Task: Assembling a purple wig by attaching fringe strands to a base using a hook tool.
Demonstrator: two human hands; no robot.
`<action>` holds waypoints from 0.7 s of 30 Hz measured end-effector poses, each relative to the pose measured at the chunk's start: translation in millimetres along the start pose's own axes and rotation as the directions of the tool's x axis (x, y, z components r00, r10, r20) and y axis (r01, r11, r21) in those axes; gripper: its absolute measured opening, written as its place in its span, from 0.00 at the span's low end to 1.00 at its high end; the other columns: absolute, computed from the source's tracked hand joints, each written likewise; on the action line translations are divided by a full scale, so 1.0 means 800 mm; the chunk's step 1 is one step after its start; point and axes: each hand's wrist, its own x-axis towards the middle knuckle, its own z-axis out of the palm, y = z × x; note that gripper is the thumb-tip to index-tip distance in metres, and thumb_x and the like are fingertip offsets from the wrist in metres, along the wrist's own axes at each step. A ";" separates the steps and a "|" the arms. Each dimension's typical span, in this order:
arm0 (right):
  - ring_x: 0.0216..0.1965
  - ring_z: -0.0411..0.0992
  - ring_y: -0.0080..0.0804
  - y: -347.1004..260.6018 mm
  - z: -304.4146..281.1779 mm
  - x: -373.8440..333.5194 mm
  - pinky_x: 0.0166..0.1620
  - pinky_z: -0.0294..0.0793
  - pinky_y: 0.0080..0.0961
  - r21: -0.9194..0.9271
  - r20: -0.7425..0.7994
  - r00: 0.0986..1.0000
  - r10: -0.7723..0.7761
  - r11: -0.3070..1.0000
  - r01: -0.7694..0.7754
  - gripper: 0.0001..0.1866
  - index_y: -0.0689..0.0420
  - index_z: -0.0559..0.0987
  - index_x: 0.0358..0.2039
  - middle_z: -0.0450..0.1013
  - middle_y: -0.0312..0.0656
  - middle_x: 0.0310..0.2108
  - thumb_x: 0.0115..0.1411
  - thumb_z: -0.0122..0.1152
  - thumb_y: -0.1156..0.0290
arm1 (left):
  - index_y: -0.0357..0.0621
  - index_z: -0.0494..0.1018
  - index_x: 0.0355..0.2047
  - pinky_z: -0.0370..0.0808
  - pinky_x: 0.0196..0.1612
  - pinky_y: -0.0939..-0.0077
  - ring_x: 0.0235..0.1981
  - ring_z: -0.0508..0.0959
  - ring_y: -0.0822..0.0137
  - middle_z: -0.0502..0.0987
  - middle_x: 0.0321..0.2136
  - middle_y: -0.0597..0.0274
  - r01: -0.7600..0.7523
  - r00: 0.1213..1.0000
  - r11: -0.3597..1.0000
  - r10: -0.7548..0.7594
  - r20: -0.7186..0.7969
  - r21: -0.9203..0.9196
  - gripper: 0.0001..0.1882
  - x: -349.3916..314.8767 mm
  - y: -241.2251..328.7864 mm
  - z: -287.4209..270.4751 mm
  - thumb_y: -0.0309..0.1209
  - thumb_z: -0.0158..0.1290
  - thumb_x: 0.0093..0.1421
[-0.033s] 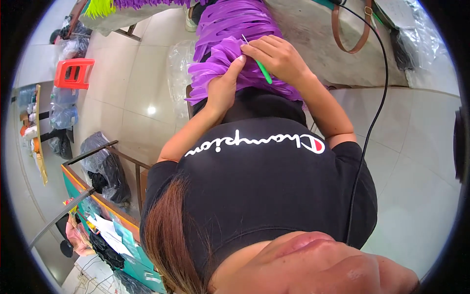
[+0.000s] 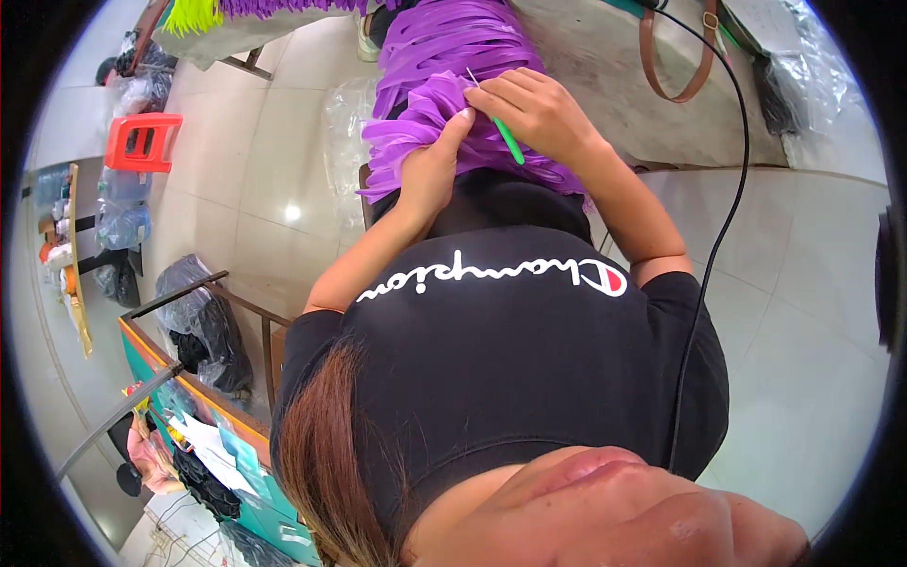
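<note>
Across my lap lies a bunched purple fabric made of many narrow shiny strips. My left hand is closed on gathered purple strips, the thumb pressed on top and most fingers hidden beneath. In a pinch, my right hand holds a slim green-handled tool like a crochet hook. Its thin metal shaft points up and away past my fingers; the tip is too small to make out. The two hands nearly meet at the strips.
Ahead on the right is a grey-covered surface with a brown strap. A black cable hangs at my right. Leftward are a red stool, bagged items and a green-sided table. Clear plastic lies left of the fabric.
</note>
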 end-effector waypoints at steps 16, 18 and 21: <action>0.26 0.75 0.38 0.009 0.005 -0.027 0.31 0.73 0.28 0.135 -0.426 0.804 0.415 0.908 -0.397 0.05 0.61 0.78 0.30 0.75 0.45 0.26 0.50 0.63 0.78 | 0.37 0.74 0.38 0.73 0.42 0.78 0.35 0.77 0.71 0.77 0.34 0.63 0.161 0.985 0.959 -0.172 -0.026 -0.233 0.10 -0.006 0.020 0.017 0.27 0.55 0.56; 0.27 0.75 0.39 0.017 -0.003 -0.051 0.32 0.73 0.28 0.107 -0.445 0.737 0.508 0.848 -0.520 0.05 0.62 0.78 0.30 0.75 0.46 0.26 0.52 0.62 0.76 | 0.36 0.73 0.42 0.70 0.50 0.70 0.41 0.77 0.65 0.77 0.38 0.57 0.173 0.982 0.924 -0.188 -0.009 -0.342 0.14 0.002 0.007 0.003 0.29 0.52 0.57; 0.28 0.75 0.45 0.044 -0.005 -0.119 0.34 0.73 0.31 -0.028 -0.451 0.543 0.708 0.597 -0.802 0.08 0.63 0.78 0.31 0.75 0.49 0.27 0.56 0.60 0.70 | 0.35 0.72 0.44 0.68 0.53 0.67 0.44 0.75 0.63 0.77 0.41 0.55 0.075 0.991 0.932 -0.110 -0.081 -0.355 0.16 0.005 0.000 -0.006 0.31 0.51 0.58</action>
